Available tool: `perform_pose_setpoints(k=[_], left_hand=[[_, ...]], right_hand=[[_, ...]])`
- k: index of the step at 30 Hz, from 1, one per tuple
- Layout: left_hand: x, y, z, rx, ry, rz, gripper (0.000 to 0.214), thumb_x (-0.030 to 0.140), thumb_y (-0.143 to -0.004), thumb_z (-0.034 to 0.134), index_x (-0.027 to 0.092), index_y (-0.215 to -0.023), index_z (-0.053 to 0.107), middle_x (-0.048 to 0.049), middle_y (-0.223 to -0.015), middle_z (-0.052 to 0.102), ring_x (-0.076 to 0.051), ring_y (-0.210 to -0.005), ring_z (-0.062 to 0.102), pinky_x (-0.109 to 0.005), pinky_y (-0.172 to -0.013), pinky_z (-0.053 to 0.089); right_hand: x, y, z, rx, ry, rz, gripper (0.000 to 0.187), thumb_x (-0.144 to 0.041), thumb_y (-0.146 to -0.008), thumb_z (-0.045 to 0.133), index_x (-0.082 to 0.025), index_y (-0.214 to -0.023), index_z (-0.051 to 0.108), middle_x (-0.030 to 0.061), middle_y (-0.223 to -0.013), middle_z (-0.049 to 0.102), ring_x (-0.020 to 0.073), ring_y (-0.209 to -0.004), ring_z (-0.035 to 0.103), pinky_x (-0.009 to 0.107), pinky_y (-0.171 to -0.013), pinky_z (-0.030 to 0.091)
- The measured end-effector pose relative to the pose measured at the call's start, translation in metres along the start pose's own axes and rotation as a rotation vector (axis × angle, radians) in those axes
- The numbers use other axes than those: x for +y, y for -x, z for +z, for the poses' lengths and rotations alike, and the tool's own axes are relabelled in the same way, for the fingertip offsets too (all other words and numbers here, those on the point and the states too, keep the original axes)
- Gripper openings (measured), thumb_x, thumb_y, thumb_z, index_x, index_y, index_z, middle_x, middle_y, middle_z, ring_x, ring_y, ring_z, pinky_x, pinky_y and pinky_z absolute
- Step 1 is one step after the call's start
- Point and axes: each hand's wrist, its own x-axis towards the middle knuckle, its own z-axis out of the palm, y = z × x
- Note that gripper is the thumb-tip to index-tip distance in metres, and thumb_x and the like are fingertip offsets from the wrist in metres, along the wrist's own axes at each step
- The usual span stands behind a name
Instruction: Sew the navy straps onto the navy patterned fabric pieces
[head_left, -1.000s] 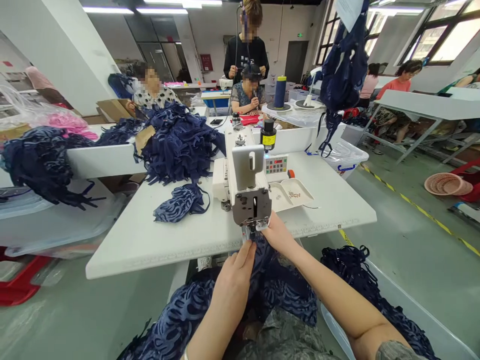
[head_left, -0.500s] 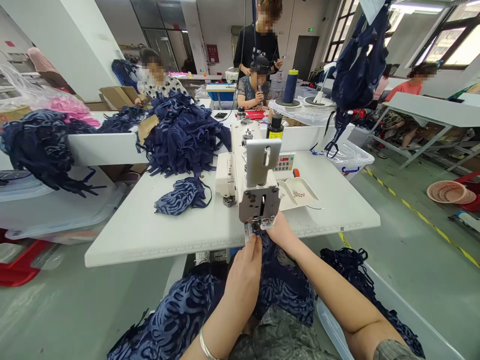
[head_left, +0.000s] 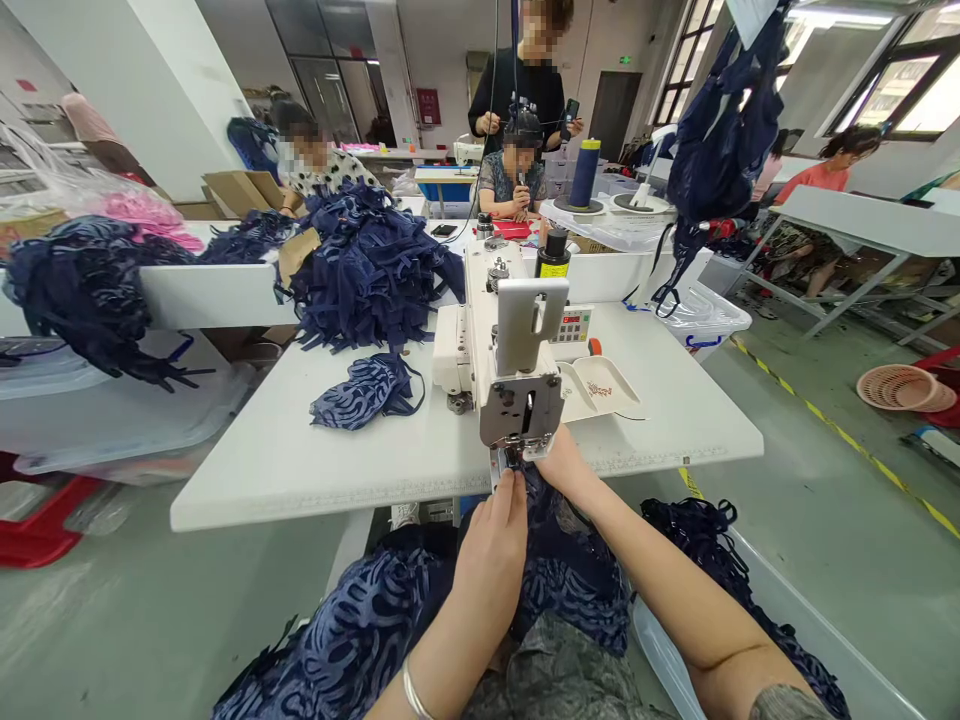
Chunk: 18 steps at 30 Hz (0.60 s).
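A white industrial sewing machine (head_left: 521, 408) stands at the front of the table with its head toward me. My left hand (head_left: 491, 540) is closed, its fingertips pinching the edge of a navy patterned bra (head_left: 574, 590) right under the needle area. The bra hangs from there over my lap, with sheer mesh and swirl-patterned cloth showing. My right hand (head_left: 561, 462) reaches to the right side of the machine head, beside the cloth; its fingers are hidden behind the head. Another navy bra (head_left: 360, 390) lies folded on the table to the left, its strap looped out.
A pile of navy pieces (head_left: 367, 265) rises at the back left. A parts tray (head_left: 600, 388) with small red bits sits right of the machine. A thread cone (head_left: 585, 175) stands behind. A plastic bin (head_left: 832, 650) with navy straps is at my right. People sit beyond.
Both my hands stay at the needle area, almost unmoved, and the view shifts slightly. The standing person behind has shifted their hands and now shows a phone.
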Motion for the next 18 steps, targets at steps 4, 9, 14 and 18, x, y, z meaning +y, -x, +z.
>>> perform_pose_setpoints(k=[4,9,14,18], left_hand=[[0.0,-0.002,-0.003,0.013,-0.018,0.016,0.052,-0.01,-0.083,0.028,0.002,-0.129,0.05,-0.0198,-0.128,0.058,-0.027,-0.116,0.058,-0.038,-0.086,0.058],[-0.002,-0.006,-0.006,0.036,0.037,0.018,0.036,0.013,-0.096,0.036,0.009,-0.128,0.054,-0.0183,-0.126,0.06,-0.027,-0.108,0.062,-0.037,-0.082,0.058],[-0.009,-0.008,-0.01,0.143,0.269,-0.007,0.041,0.015,-0.095,0.036,0.016,-0.134,0.05,-0.0153,-0.121,0.062,-0.024,-0.104,0.063,-0.037,-0.085,0.056],[-0.014,-0.009,-0.043,0.008,0.617,0.098,0.034,0.014,-0.094,0.04,0.02,-0.12,0.061,-0.0091,-0.109,0.066,-0.015,-0.098,0.064,-0.023,-0.082,0.055]], right_hand=[[-0.006,0.001,-0.002,0.011,-0.038,0.033,0.023,-0.022,-0.089,0.047,-0.018,-0.108,0.06,0.0095,-0.103,0.063,0.0242,-0.097,0.057,0.036,-0.083,0.048],[-0.009,0.019,0.0,0.121,-0.152,0.107,0.021,-0.028,-0.091,0.045,-0.017,-0.104,0.056,0.0072,-0.097,0.061,0.0212,-0.091,0.056,0.033,-0.08,0.045],[0.011,0.057,0.007,0.129,-0.263,0.138,0.039,-0.047,-0.098,0.029,-0.019,-0.088,0.055,0.0036,-0.082,0.057,0.0181,-0.081,0.054,0.03,-0.076,0.044],[0.03,0.085,0.01,-0.094,-0.289,0.114,0.048,-0.048,-0.099,0.025,-0.019,-0.088,0.061,0.0055,-0.087,0.061,0.019,-0.087,0.057,0.032,-0.082,0.045]])
